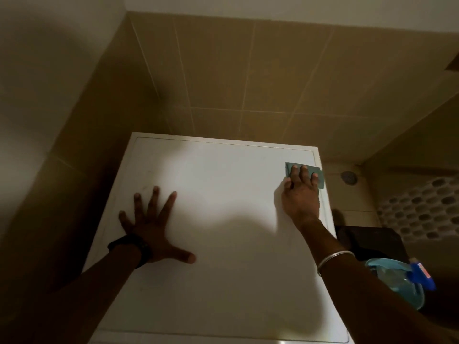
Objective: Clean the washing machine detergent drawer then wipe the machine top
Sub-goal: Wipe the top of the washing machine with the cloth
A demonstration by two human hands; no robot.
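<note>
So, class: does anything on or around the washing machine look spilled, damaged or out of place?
Nothing stands out. The machine top looks intact and dry; the right hand presses a green cloth flat near its right edge, and the left hand rests spread on it.

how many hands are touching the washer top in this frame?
2. The left hand lies flat with spread fingers on the left part of the white washing machine top. The right hand presses a green flat cloth near the far right edge.
</note>
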